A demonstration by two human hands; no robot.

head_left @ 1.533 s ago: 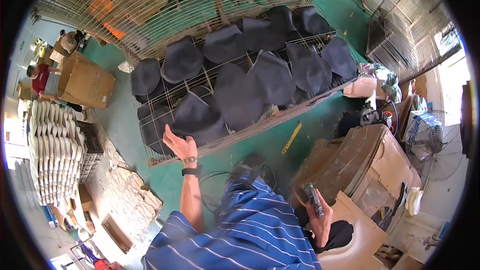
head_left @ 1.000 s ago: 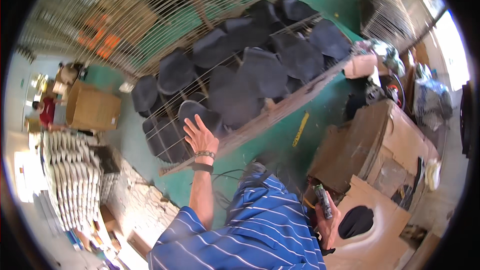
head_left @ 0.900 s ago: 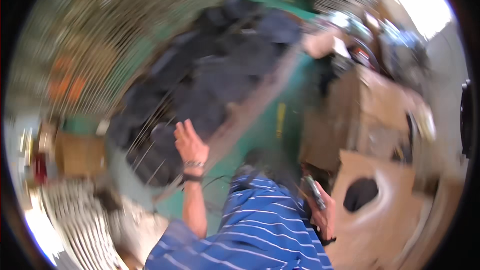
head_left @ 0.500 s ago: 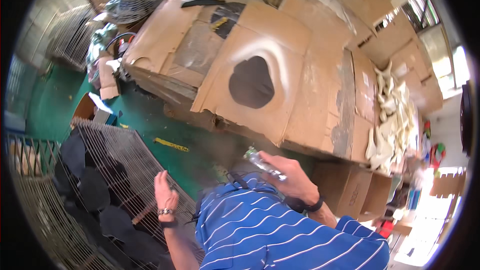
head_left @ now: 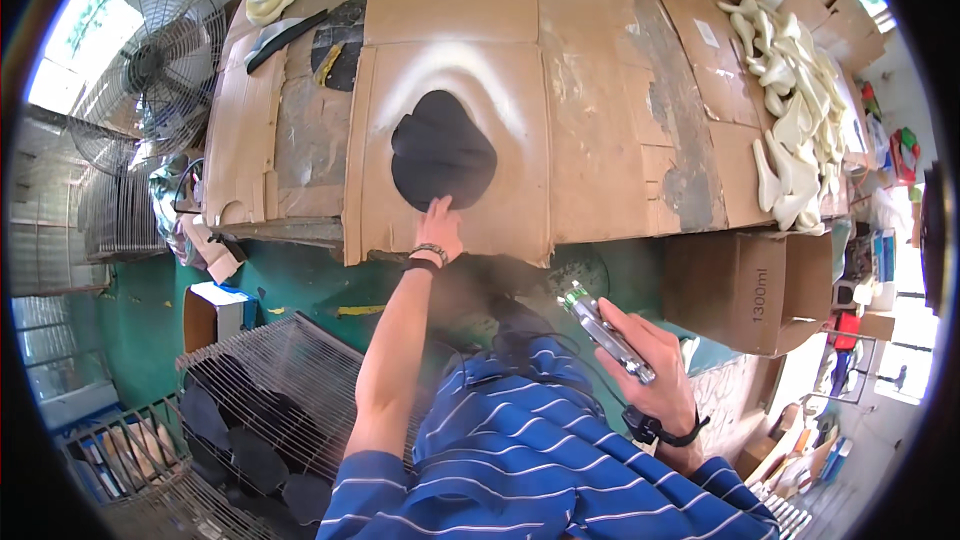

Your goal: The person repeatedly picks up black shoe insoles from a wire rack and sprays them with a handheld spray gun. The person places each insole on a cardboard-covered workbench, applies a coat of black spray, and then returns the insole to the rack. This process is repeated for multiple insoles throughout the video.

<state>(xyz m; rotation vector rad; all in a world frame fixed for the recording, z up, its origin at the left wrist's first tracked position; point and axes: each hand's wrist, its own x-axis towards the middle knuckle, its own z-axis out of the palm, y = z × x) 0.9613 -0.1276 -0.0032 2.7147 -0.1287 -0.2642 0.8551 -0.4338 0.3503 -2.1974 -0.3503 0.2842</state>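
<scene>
A rounded black fabric pad [head_left: 445, 152] lies on the cardboard sheet [head_left: 510, 225], with a notch or overlap at its upper left edge. My left hand [head_left: 438, 230] reaches to the pad's near edge, fingers stretched out and fingertips touching it. To the right, in front of the table, my right hand [head_left: 650, 360] is closed around a silver spray gun [head_left: 612, 338] with a green part at its tip, which points up and left. A whitish arc of overspray [head_left: 455, 55] curves over the cardboard beyond the pad.
Lower left stands a wire rack [head_left: 300, 355] with several black pads [head_left: 255, 460] in or beneath it. A pile of cream-coloured curved pieces [head_left: 800, 130] lies at the table's right end. An open cardboard box [head_left: 725, 290] stands below; a large fan [head_left: 150, 65] stands far left.
My left hand has moved from over the wire rack to the pad's near edge. My right hand, still holding the spray gun, shows farther right. The view has turned.
</scene>
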